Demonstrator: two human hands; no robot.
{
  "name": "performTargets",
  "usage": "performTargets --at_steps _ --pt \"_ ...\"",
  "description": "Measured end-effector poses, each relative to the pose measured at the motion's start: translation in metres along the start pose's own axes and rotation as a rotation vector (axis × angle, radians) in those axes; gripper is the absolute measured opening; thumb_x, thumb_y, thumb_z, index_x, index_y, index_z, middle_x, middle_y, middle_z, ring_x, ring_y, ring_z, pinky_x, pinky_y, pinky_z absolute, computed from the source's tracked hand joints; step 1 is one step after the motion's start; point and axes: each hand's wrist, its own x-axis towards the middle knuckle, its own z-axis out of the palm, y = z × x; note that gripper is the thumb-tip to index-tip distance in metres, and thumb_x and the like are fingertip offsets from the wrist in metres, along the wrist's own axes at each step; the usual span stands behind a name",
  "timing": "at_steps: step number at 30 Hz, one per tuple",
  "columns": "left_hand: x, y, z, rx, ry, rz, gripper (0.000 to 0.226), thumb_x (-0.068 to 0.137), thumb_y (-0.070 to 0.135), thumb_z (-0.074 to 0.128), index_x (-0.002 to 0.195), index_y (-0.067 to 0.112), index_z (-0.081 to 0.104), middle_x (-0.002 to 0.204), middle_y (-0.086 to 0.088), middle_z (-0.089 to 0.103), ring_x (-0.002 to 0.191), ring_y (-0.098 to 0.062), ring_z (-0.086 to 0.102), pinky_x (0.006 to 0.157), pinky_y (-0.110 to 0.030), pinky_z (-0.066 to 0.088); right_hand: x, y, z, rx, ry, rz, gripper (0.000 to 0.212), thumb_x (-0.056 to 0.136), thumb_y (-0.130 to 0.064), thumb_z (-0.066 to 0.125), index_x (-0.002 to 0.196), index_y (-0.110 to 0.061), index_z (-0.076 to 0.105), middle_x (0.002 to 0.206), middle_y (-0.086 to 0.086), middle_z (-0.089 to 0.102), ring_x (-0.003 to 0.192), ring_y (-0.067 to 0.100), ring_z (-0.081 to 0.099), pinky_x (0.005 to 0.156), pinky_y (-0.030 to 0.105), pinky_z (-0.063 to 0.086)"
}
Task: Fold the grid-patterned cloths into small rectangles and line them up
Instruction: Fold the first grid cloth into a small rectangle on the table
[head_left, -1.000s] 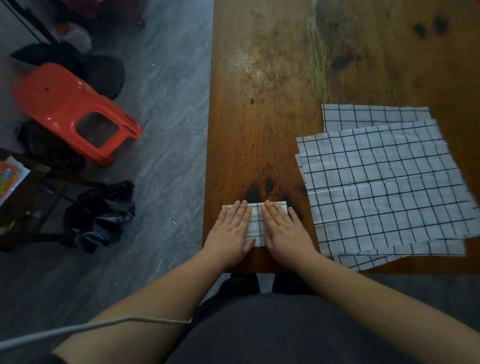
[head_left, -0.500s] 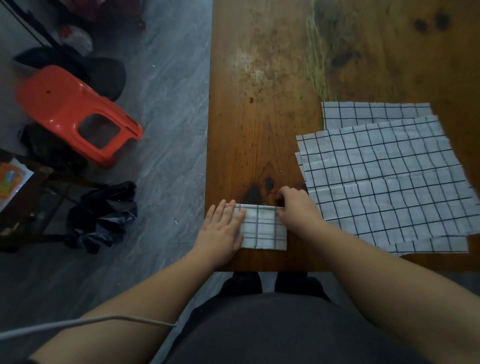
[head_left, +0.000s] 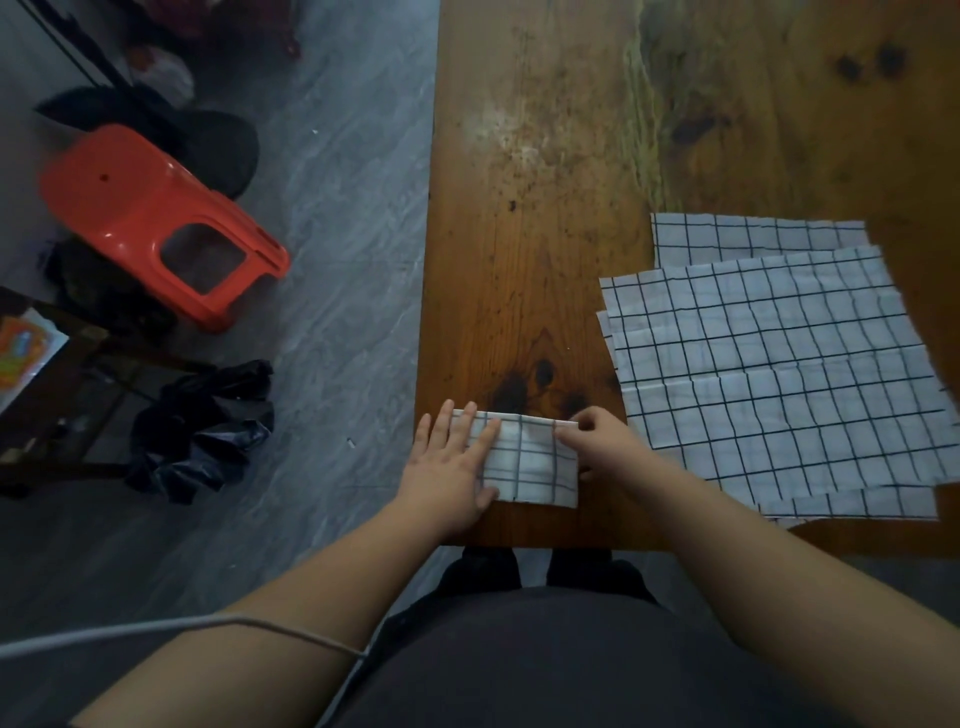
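Head view, worktop: a brown wooden worktop (head_left: 530, 234) with dark knots, scuffs and a pale greenish streak towards its far side; its left and near edges are in view.
Room: grey veined stone floor (head_left: 343, 260) runs along the worktop's left edge.
Folded cloth: a small white folded cloth with a black grid (head_left: 535, 462) lies flat at the near left corner of the worktop, its long side along the near edge.
Left hand: the left hand (head_left: 447, 467) lies flat with straight fingers, pressing the left part of the folded cloth.
Right hand: the right hand (head_left: 602, 441) has curled fingers pinching the cloth's right edge at its far corner.
Spread cloths: a loose stack of unfolded white spread cloths with black grid lines (head_left: 769, 374) covers the near right part of the worktop, just beside the right hand, its layers fanned out of line.
Floor, left: a red plastic stool (head_left: 130, 208) lies tipped on its side; nearer, a crumpled black plastic bag (head_left: 202, 431).
Far left edge: an orange printed paper (head_left: 21, 348) on dark furniture, only partly seen.
In front: a white cable (head_left: 156, 626) crosses the left forearm.
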Motion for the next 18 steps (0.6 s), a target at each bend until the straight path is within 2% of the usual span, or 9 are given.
performTargets --at_steps 4,7,9,12,14,18 --pt "0.003 0.006 0.001 0.022 -0.027 0.027 0.103 0.089 0.068 0.050 0.156 0.034 -0.020 0.165 -0.008 -0.026 0.150 -0.031 -0.029 0.122 -0.053 -0.012 -0.013 0.014 0.014 0.020 -0.058 0.034 0.030 0.094 -0.026 0.065 0.119 -0.025 0.048 0.112 0.000 0.060 0.102 0.022 0.062 0.073 0.035 0.058" --pt "0.007 0.010 -0.004 0.008 -0.056 0.030 0.104 0.089 0.066 0.053 0.156 0.034 -0.020 0.164 -0.007 -0.028 0.150 -0.030 -0.029 0.122 -0.054 -0.013 -0.017 0.018 0.021 0.116 0.024 -0.069 0.026 0.094 -0.018 0.062 0.117 -0.025 0.053 0.113 -0.001 0.063 0.101 0.018 0.062 0.084 0.042 0.059" --pt "0.010 0.011 -0.008 -0.010 -0.082 0.026 0.106 0.088 0.065 0.056 0.156 0.036 -0.020 0.164 -0.007 -0.028 0.150 -0.030 -0.028 0.122 -0.054 -0.013 -0.021 0.015 0.023 0.194 0.044 -0.142 0.020 0.097 -0.019 0.059 0.114 -0.028 0.054 0.112 -0.001 0.065 0.100 0.016 0.064 0.087 0.043 0.059" --pt "0.014 0.010 -0.009 -0.040 -0.120 0.024 0.108 0.087 0.065 0.058 0.155 0.038 -0.022 0.164 -0.007 -0.029 0.149 -0.031 -0.029 0.122 -0.055 -0.013 -0.030 0.007 0.032 0.265 -0.040 -0.228 0.013 0.104 -0.026 0.047 0.111 -0.032 0.058 0.111 0.000 0.067 0.099 0.018 0.066 0.082 0.038 0.057" --pt "0.015 0.008 -0.007 -0.029 -0.124 0.031 0.110 0.087 0.061 0.061 0.155 0.036 -0.022 0.163 -0.007 -0.031 0.149 -0.031 -0.030 0.122 -0.055 -0.012 -0.032 0.009 0.039 0.197 -0.073 -0.301 0.023 0.106 -0.026 0.042 0.118 -0.033 0.061 0.118 -0.003 0.066 0.109 0.015 0.063 0.093 0.040 0.053" --pt "0.016 0.003 0.001 -0.026 -0.067 0.054 0.104 0.091 0.055 0.061 0.159 0.029 -0.014 0.163 -0.006 -0.031 0.149 -0.028 -0.030 0.123 -0.051 -0.013 -0.035 0.017 0.047 -0.046 -0.071 -0.437 0.039 0.104 -0.020 0.046 0.139 -0.030 0.055 0.143 -0.009 0.055 0.132 0.004 0.047 0.113 0.031 0.039"
